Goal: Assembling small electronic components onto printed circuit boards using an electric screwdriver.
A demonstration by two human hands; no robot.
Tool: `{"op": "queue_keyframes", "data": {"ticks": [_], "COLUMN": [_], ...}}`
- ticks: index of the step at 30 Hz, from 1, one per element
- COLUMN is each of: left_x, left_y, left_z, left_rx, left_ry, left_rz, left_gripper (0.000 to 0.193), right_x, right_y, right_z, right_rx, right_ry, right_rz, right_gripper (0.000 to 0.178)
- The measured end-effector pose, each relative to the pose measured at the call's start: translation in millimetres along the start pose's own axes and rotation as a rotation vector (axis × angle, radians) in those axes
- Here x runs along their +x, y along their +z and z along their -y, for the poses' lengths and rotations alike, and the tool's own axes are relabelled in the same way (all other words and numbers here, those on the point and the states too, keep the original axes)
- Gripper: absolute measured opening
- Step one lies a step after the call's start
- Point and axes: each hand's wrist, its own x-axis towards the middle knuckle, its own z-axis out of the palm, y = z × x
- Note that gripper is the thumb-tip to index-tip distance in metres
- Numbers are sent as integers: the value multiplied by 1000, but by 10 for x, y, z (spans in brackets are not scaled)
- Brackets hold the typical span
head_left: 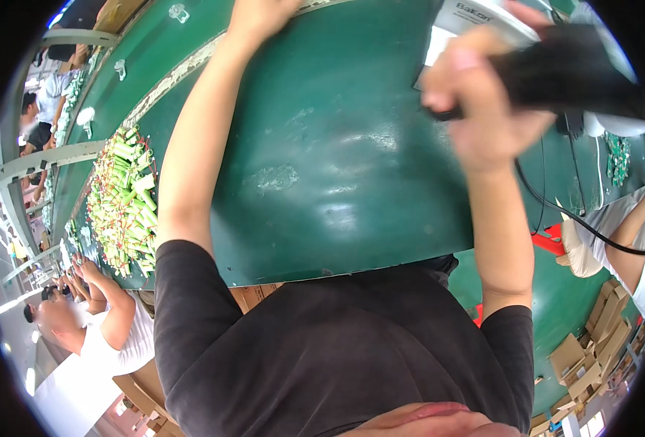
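Note:
My right hand (486, 102), smeared by motion, is raised over the right part of the green table (337, 175). Its fingers are closed round a bulky black object (577, 73), too blurred to name, whose dark end pokes out below the fingers. Behind this hand stands a white and grey box-shaped device (475, 18), partly covered. Part of another hand (528, 14) shows beside the device; whose it is I cannot tell. Stretched to the far side of the table, my left hand (260, 16) is cut by the upper edge, so its fingers are hidden.
At the left lies a heap of green cylindrical cells with red wires (122, 204). Small clear plastic pieces (85, 118) lie beyond a worn ledge. A black cable (592, 231) hangs at right, near green boards (617, 156). Co-workers sit on both sides; cardboard boxes (592, 342) stand on the floor.

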Motion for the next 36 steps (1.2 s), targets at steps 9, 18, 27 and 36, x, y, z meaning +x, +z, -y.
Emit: {"op": "queue_keyframes", "data": {"ticks": [9,18,27,36], "left_x": [-1227,-1233,-1304,-1267], "left_y": [-148,-147,-59,-487], "left_z": [-1448,-1244,-1308,-1497], "left_rx": [-381,-481,-557,-448], "left_ry": [649,431,415,195], "left_rz": [341,243,227,310], "left_gripper": [35,15,17,36], "right_x": [427,595,385,96], "right_y": [-499,-784,-451,-379], "right_z": [320,545,419,57], "right_rx": [-475,-213,-154,39], "right_ry": [-155,134,309,363], "right_rz": [94,-45,161,330], "right_gripper": [10,18,14,18]}}
